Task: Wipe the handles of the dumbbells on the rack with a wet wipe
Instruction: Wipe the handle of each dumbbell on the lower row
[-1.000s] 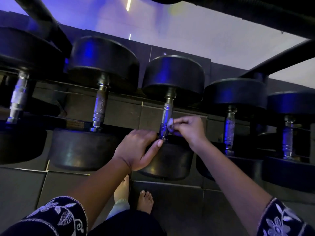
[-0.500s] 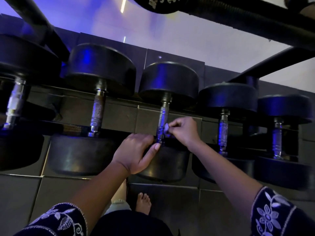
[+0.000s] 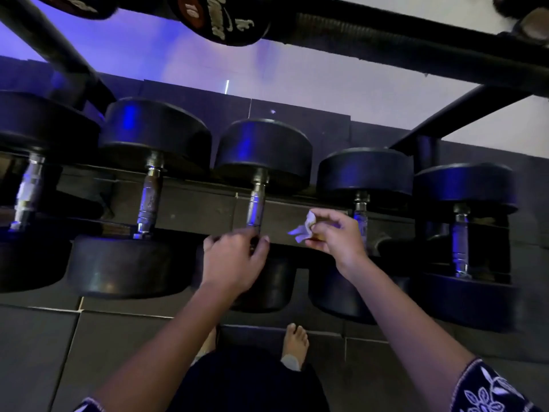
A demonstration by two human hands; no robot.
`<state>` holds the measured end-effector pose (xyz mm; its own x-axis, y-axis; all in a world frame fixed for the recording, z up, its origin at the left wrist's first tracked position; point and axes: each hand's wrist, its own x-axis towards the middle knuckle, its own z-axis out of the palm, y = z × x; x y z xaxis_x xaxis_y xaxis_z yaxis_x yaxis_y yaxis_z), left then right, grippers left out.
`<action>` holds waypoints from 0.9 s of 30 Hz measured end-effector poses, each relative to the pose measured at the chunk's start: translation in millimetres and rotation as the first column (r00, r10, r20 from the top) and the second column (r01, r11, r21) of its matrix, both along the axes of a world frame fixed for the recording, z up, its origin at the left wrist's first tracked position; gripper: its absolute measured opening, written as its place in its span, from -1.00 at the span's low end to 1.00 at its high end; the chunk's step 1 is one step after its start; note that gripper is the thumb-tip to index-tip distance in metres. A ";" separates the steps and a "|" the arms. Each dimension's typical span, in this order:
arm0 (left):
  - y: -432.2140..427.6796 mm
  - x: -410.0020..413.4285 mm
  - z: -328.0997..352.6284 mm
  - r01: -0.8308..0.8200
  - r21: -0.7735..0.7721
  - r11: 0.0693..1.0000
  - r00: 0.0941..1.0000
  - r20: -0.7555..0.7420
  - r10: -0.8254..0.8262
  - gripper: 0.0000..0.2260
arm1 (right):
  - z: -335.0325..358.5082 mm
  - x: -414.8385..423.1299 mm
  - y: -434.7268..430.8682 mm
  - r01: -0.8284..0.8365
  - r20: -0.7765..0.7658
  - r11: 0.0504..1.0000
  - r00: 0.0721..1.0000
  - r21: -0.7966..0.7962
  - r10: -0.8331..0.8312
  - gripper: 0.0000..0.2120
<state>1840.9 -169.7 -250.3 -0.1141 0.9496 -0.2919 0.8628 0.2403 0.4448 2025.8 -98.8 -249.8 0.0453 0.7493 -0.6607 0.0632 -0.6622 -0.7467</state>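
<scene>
Dumbbells (image 3: 261, 150) sit in a row on the rack (image 3: 190, 209), and the left hand (image 3: 234, 260) curls its fingers round the near end of the middle handle (image 3: 256, 203). The right hand (image 3: 335, 237) pinches the crumpled wet wipe (image 3: 303, 228) between that handle and the next handle (image 3: 361, 211) to its right, touching neither.

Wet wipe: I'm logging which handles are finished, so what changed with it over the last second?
The right hand lifted the wet wipe off the middle handle and carried it rightward; it now hangs in the gap before the next handle, touching neither. The left hand stays at the middle handle's lower end, and the dumbbells stay racked.
</scene>
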 end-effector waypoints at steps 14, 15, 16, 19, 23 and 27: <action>-6.3 201.2 -0.2 -0.073 -0.156 0.985 0.982 0.158 0.098 -0.49 | -7.1 125.3 17.5 -0.190 0.395 0.969 0.912 0.158 0.114 -0.92; -5.1 207.2 -3.2 -0.116 -0.150 0.982 0.981 0.135 0.136 -0.47 | -11.0 127.1 14.3 -0.239 0.431 0.958 0.890 0.161 0.150 -0.92; -4.1 209.5 -7.1 -0.143 -0.116 0.983 0.980 0.121 0.157 -0.50 | -14.6 127.9 10.9 -0.273 0.461 0.947 0.871 0.172 0.168 -0.90; -3.4 206.5 -15.0 -0.107 -0.057 0.993 0.989 0.093 0.112 -0.60 | -19.3 125.2 7.0 -0.340 0.538 0.920 0.821 0.196 0.189 -0.88; 3.4 199.2 -12.2 0.021 -0.042 0.999 0.999 0.026 -0.020 -0.64 | -21.5 124.8 19.7 -0.347 0.563 0.916 0.807 0.201 0.182 -0.86; 10.6 190.1 -17.2 0.134 0.043 0.990 0.991 0.023 -0.135 -0.62 | -17.7 121.0 27.6 -0.274 0.530 0.938 0.838 0.211 0.126 -0.75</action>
<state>2031.0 -159.1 -267.4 0.0225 0.9671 -0.2533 0.8740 0.1040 0.4746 2146.8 -71.2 -267.5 0.1440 0.9215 -0.3608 0.5861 -0.3732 -0.7192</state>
